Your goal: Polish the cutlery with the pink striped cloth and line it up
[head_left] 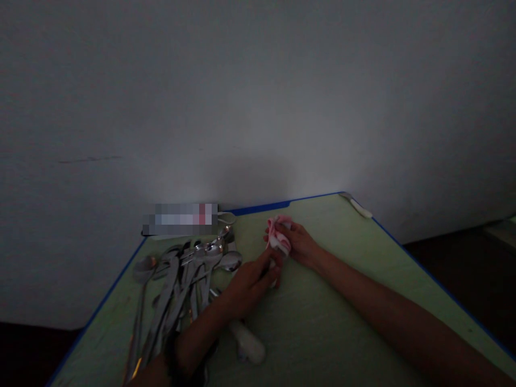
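My right hand [304, 244] is closed around a bunched pink-and-white cloth [279, 236] above the table. Just below it, my left hand [252, 282] has its fingers curled against the lower end of the cloth. What those fingers grip is mostly hidden and too dark to name. A pile of metal cutlery [177, 287], with spoons, forks and knives, lies left of my left hand. Beneath my left wrist, a utensil with a thick white handle [250, 345] rests on the table.
The pale green table [322, 317] has a blue edge and stands against a grey wall [258, 107]. A blurred-out box [181, 219] lies at the back left. A fork with a white handle [360, 208] sits at the back right corner. The light is dim.
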Available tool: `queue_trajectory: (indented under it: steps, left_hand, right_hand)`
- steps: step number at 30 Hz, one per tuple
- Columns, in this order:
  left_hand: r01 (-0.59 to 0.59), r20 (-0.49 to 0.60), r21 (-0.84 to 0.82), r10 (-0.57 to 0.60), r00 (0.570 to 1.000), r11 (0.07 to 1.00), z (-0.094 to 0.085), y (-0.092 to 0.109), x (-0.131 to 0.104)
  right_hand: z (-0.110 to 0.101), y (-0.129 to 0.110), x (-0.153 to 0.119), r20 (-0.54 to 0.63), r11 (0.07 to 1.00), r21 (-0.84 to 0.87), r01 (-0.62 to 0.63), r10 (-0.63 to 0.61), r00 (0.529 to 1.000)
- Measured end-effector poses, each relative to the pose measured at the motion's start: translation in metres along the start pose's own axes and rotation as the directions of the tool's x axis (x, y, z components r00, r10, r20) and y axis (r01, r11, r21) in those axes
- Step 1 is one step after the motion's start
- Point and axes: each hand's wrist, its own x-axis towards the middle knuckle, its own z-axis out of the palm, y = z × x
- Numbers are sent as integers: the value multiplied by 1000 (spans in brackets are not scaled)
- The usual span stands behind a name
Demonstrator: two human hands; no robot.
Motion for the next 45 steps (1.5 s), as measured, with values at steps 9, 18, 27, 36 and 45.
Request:
queue_trajectory:
  steps: [9,18,27,36,45]
  left_hand:
    - [88,-39,-107,-93,995,990,5,-8,2]
    - [82,-97,-28,-84,992,996,7,-8,3]
    - [43,-33,25,-42,999,999,4,-8,3]
    - [19,-18,96,-17,1000,995,3,-6,2]
    - [-33,41,150,27,999,988,4,-6,0]
  right_hand:
    - [-6,-2,7,25,992,123,-10,7,1000]
    - [-9,-6,3,103,998,22,-60,57,993]
    - [-3,-13,-2,139,978,196,-68,41,989]
    - [-2,-4,1,-5,999,35,10,-10,1000]
    - [-7,-1,1,50,994,-112,11,-5,999]
